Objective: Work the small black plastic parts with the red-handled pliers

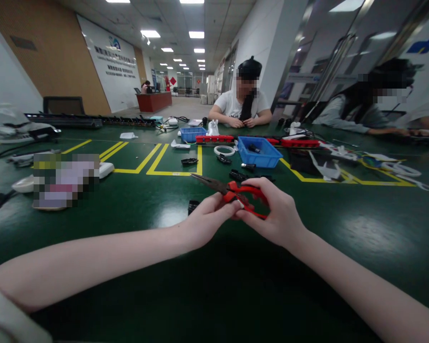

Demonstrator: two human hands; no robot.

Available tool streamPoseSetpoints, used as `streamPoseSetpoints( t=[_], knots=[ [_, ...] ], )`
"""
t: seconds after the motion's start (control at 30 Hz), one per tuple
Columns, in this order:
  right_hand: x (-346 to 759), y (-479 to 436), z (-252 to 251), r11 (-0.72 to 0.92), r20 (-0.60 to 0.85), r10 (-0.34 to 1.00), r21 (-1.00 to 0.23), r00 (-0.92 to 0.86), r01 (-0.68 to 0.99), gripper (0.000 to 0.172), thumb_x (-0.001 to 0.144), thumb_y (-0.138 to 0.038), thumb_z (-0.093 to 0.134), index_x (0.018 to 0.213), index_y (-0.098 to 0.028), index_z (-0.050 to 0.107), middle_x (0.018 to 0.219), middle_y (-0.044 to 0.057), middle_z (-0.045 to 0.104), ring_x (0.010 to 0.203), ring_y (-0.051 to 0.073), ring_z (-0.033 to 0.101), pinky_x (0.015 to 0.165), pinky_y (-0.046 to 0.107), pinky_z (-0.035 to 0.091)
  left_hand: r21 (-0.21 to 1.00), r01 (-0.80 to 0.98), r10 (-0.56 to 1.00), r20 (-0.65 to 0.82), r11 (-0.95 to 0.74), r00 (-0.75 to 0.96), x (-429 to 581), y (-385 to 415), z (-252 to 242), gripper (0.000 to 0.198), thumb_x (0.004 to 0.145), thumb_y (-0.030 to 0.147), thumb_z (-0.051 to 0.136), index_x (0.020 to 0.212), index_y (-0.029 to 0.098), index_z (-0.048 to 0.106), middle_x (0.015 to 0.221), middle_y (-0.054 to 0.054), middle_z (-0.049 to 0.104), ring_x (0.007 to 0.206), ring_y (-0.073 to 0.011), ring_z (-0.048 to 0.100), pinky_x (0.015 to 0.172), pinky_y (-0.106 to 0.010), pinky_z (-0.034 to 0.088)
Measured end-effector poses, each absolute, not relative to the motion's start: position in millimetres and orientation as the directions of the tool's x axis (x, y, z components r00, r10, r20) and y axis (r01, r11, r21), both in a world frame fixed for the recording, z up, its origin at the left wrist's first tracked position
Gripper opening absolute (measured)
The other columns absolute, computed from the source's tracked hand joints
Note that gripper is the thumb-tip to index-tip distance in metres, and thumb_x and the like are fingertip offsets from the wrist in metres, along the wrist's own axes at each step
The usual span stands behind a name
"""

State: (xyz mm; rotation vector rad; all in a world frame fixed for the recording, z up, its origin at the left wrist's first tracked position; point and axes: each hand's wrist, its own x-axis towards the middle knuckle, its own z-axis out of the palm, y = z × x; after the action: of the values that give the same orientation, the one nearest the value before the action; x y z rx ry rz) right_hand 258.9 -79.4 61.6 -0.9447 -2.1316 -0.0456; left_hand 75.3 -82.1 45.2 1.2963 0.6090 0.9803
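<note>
Over the near part of the green table, both hands meet at a pair of needle-nose pliers point(214, 185) with red handles and dark jaws pointing left. My right hand point(280, 214) is closed around the handles. The fingers and thumb of my left hand point(207, 221) are closed on the pliers near their pivot. A small white spot shows at my left thumb tip; I cannot tell what it is. Just behind my left wrist lies a black plastic part point(193, 206). More black parts point(238, 176) lie on the table beyond the pliers.
A blue bin point(259, 152) with a black piece inside stands ahead, near a white ring point(224, 150) and a red strip point(214, 139). A smaller blue bin point(193, 134) is behind. At left lies a blurred phone-like object point(66, 183). People point(241, 102) sit across and at right.
</note>
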Motion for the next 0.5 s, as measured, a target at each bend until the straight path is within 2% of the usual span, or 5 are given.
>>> streamPoseSetpoints(
  t=[0.1, 0.27, 0.5],
  knots=[
    [262, -80, 63, 0.711, 0.627, 0.663, -0.357, -0.409, 0.606, 0.026, 0.091, -0.043, 0.052, 0.104, -0.021, 0.056, 0.091, 0.006, 0.067, 0.076, 0.02, 0.063, 0.066, 0.032, 0.049, 0.939, -0.316, 0.857, 0.052, 0.132, 0.512, 77, -85, 44, 0.027, 0.087, 0.03, 0.067, 0.106, 0.012, 0.063, 0.11, -0.009, 0.069, 0.1, -0.0203, 0.066, 0.098, -0.039, 0.051],
    [258, -78, 61, 0.689, 0.58, 0.713, -0.472, -0.395, 0.551, 0.023, 0.098, -0.032, 0.042, 0.105, -0.021, 0.06, 0.096, 0.006, 0.068, 0.084, 0.019, 0.064, 0.073, 0.032, 0.05, 0.895, -0.394, 0.886, -0.004, 0.211, 0.464, 76, -89, 43, 0.021, 0.09, 0.021, 0.063, 0.109, 0.012, 0.063, 0.11, -0.01, 0.069, 0.105, -0.02, 0.066, 0.101, -0.039, 0.049],
    [257, -76, 60, 0.72, 0.542, 0.692, -0.473, -0.477, 0.508, 0.022, 0.099, -0.027, 0.04, 0.107, -0.021, 0.059, 0.097, 0.005, 0.068, 0.085, 0.018, 0.064, 0.072, 0.031, 0.051, 0.882, -0.394, 0.862, -0.027, 0.259, 0.506, 67, -88, 37, 0.019, 0.091, 0.021, 0.061, 0.107, 0.013, 0.065, 0.102, -0.008, 0.072, 0.102, -0.0186, 0.067, 0.097, -0.038, 0.051]
  ],
)
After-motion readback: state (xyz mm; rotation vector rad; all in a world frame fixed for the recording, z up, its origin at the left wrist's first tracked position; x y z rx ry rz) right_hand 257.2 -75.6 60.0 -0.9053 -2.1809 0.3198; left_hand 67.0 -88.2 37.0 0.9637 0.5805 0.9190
